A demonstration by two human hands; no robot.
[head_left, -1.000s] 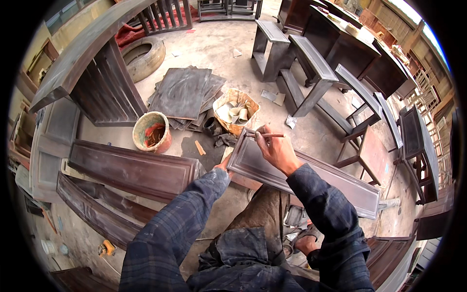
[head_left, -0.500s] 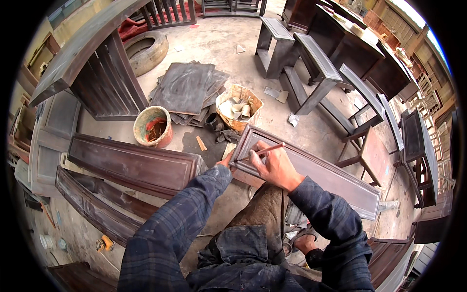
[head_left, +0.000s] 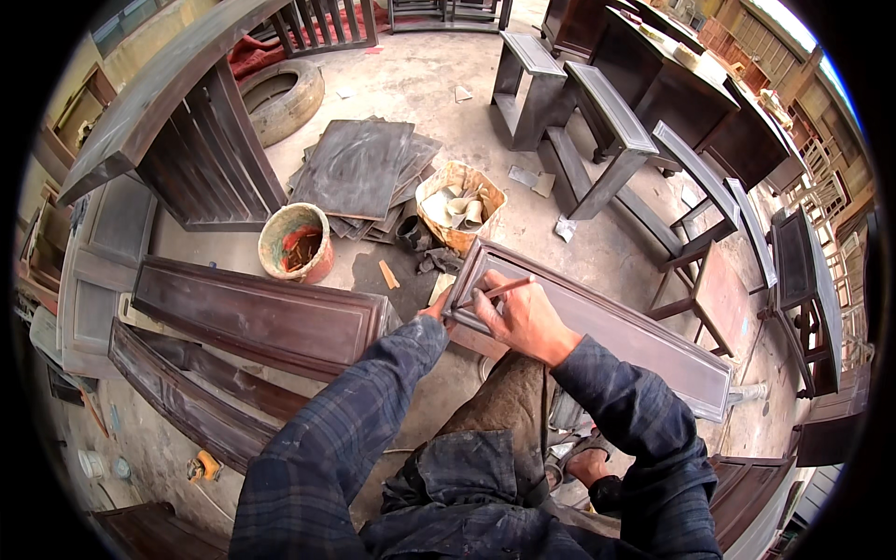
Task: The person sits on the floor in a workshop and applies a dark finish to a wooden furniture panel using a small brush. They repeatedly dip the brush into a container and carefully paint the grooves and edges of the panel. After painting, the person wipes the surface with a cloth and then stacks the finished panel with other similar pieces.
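A long dark wooden panel [head_left: 644, 350] with moulded edges lies slantwise in front of me, its near-left end at my left hand [head_left: 436, 307]. My left fingers grip that end's edge, partly hidden beneath and behind it. In my right hand [head_left: 527, 320] is a thin reddish-brown stick [head_left: 515, 286], held like a pencil. The stick's lower tip points at the inner moulding near the panel's left corner; whether it touches the wood is hard to tell. My right hand rests over the panel's recessed face.
Left of the panel lies another dark panelled piece [head_left: 257, 313]. Beyond stand a stained bucket [head_left: 295, 245], a tub of crumpled sheets [head_left: 460, 207] and stacked dark boards [head_left: 355, 168]. A tyre [head_left: 282, 103] lies further off. Benches [head_left: 611, 110] and a stool [head_left: 714, 294] stand right.
The stick in my right hand has shifted slightly, its upper end a little left and lower. My left hand keeps its hold; the panel stays nearly where it was.
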